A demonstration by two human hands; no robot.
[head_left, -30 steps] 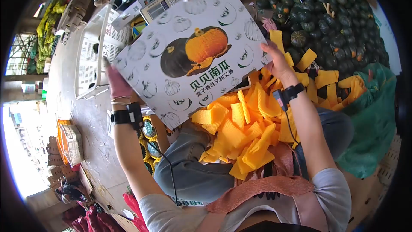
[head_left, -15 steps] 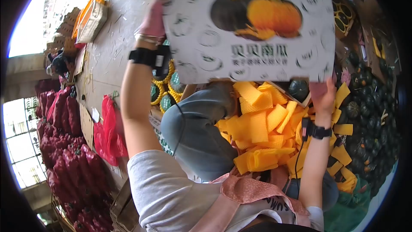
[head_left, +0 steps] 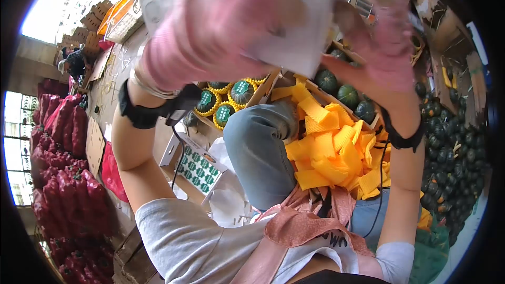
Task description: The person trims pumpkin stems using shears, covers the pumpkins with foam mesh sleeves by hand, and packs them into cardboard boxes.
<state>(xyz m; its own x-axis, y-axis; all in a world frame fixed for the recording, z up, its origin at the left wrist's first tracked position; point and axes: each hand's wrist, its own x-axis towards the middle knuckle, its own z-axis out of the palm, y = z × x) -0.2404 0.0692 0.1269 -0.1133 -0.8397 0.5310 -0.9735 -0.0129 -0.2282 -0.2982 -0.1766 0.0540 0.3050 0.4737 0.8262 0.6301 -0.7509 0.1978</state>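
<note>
Both hands are raised close to the camera and blurred, in pink gloves that leave the fingertips bare. My left hand [head_left: 226, 26] is against a white cardboard piece [head_left: 300, 26], with its fingers smeared by motion. To the right of the cardboard, my right hand [head_left: 379, 52] has its thumb spread away from its fingers. Below them, yellow foam strips [head_left: 336, 147] are heaped by my knee. Dark green pumpkins [head_left: 347, 96] lie in a box behind the strips. Another box holds pumpkins in yellow foam nets with green labels [head_left: 242, 92].
A sheet of green stickers [head_left: 197, 171] lies in an open box at my left knee. Many dark pumpkins [head_left: 447, 152] are piled at the right. Red net sacks [head_left: 68, 179] stand at the far left. A white crate [head_left: 123, 23] is at the upper left.
The printed pumpkin picture no longer faces the camera. Both hands have come up nearer to the camera, and my right hand has spread open. The view has shifted, showing the boxed pumpkins and sticker sheet.
</note>
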